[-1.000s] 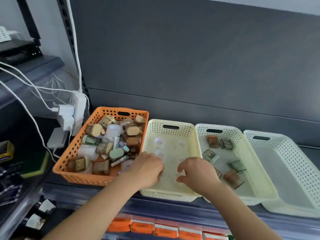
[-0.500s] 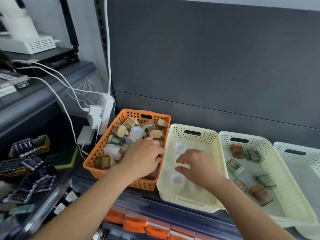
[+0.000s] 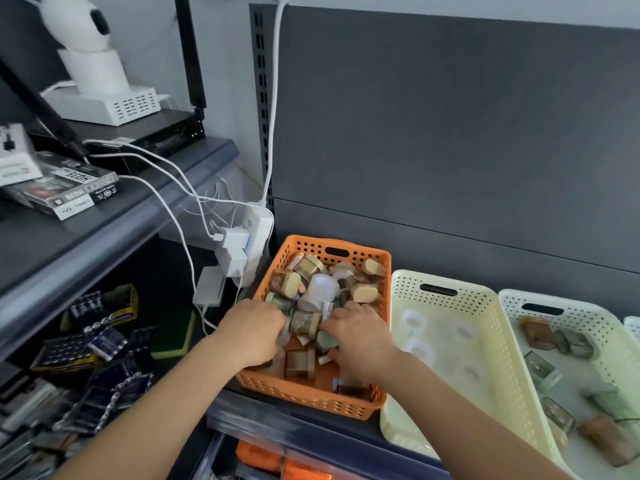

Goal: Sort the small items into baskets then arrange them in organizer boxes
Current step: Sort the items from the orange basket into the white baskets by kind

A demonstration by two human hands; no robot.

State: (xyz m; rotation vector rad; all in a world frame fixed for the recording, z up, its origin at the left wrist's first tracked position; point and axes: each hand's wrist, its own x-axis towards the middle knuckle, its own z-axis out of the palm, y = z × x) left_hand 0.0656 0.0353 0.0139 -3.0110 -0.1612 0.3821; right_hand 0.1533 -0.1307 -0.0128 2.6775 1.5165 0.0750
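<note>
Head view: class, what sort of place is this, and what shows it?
Probably a small shop or stockroom: slotted metal shelving, battery packs heaped on the lower left shelf, and an orange basket of small jars beside cream baskets.

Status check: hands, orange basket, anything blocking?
Left hand and right hand both down in orange basket among mixed small items; grips unclear. Cream basket beside it holds white rings. Nothing blocking.

I count four baskets — one orange basket (image 3: 346,405) at the left, then the middle cream basket (image 3: 407,277), the right cream basket (image 3: 512,296) and a sliver of a fourth basket (image 3: 633,326). Four white rings (image 3: 412,320) in the middle one, six or seven small cases (image 3: 536,333) in the right one — the orange pile I can't count. Two hands: left hand (image 3: 254,336), right hand (image 3: 362,342)
</note>
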